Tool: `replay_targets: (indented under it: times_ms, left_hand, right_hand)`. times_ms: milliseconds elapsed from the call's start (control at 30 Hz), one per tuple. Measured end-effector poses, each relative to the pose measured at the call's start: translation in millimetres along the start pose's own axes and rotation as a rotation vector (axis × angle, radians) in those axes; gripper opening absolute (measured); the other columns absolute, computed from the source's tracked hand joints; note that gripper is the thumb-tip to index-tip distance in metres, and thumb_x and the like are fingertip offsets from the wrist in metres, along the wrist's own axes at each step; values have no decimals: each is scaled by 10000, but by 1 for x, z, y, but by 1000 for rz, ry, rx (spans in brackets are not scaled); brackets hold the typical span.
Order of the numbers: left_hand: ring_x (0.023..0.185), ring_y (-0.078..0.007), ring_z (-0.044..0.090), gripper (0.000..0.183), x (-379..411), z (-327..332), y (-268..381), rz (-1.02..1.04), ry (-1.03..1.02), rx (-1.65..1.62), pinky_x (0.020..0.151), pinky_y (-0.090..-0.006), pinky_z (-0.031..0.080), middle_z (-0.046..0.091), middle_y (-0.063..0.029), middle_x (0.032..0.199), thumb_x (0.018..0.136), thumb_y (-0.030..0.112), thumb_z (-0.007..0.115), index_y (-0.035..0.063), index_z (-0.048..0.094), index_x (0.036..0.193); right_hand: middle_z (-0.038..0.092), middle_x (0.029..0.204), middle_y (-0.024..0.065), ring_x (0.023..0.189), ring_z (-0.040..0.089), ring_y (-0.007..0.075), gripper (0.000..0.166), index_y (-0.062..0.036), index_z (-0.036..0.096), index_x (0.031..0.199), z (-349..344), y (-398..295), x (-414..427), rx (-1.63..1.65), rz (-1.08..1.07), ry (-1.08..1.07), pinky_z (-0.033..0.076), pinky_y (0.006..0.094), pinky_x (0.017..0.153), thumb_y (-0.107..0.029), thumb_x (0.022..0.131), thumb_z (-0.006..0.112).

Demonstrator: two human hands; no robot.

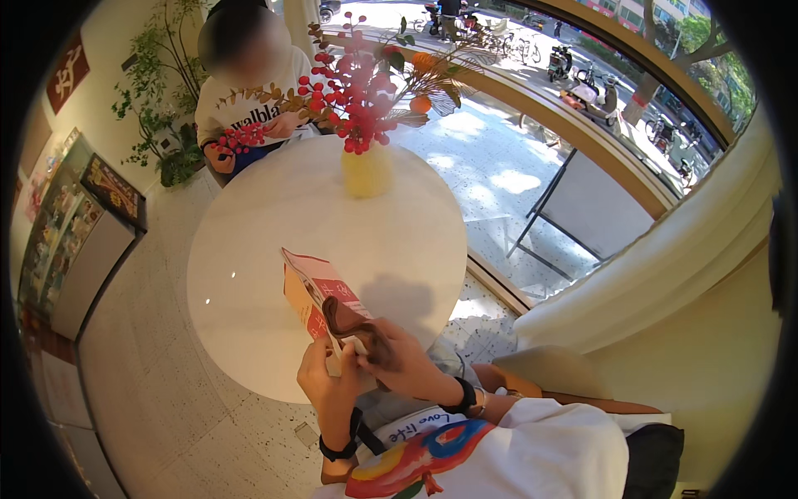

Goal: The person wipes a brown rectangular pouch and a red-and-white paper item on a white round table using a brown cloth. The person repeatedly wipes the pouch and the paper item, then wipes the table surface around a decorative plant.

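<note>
My left hand [328, 374] grips the near lower edge of a red, white and orange paper bag [324, 284] that bears writing. My right hand [405, 362] holds a folded brown cloth or strip [346, 324] against the bag's near end, its fingers close to my left hand's. A small white piece shows between my hands; what it is I cannot tell. The bag is tilted above the near part of a round white table [249, 249]. My right fingertips are partly hidden by the brown material.
A yellow vase [368, 171] with red berry stems stands at the table's far side. Across from me, a person [255, 106] sits holding red berries [242, 137]. A large window [530, 181] and a white curtain [648, 262] are on the right, a display case [59, 231] on the left.
</note>
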State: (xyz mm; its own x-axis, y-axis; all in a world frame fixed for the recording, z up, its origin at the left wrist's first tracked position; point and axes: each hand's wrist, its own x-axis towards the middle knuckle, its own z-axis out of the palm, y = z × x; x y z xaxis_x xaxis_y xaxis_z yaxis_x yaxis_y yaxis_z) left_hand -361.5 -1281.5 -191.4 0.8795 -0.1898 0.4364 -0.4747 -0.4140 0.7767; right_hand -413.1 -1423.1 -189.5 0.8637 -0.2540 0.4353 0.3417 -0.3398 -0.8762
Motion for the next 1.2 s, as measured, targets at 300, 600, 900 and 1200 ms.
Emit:
replay_targets:
  times_ms: [300, 600, 900, 1200]
  left_hand:
    - [1256, -344, 521, 550, -23, 35, -16, 24, 33, -68, 994, -392, 459, 526, -218, 1352, 941, 209, 620, -28, 437, 1402]
    - [1280, -288, 526, 534, -58, 70, -88, -254, 5, -629, 996, -392, 495, 418, -180, 1485, 1047, 236, 449, -14, 310, 1498]
    - [1091, -276, 648, 450, -35, 65, -73, -262, 56, -150, 835, -360, 550, 616, -234, 1282, 979, 195, 505, -90, 523, 1327]
    - [846, -286, 696, 527, -30, 52, -63, -213, 235, -37, 655, -352, 559, 692, -256, 1045, 1056, 352, 494, -153, 588, 1176]
  right_hand:
    - [625, 998, 70, 796, 620, 113, 386, 35, 479, 1284, 5, 39, -6, 432, 406, 100, 510, 256, 667, -158, 987, 633]
    - [541, 1276, 205, 1158, 548, 313, 579, 37, 427, 1404, 4, 15, 4, 288, 312, -369, 445, 351, 993, -183, 917, 651]
    - [645, 1153, 215, 1087, 596, 380, 476, 17, 545, 1315, -21, 48, -12, -8, 87, -292, 489, 411, 930, -274, 947, 621]
    - [635, 911, 146, 858, 610, 293, 345, 17, 575, 1024, -40, 46, 8, 172, 321, -418, 480, 384, 763, -314, 957, 647]
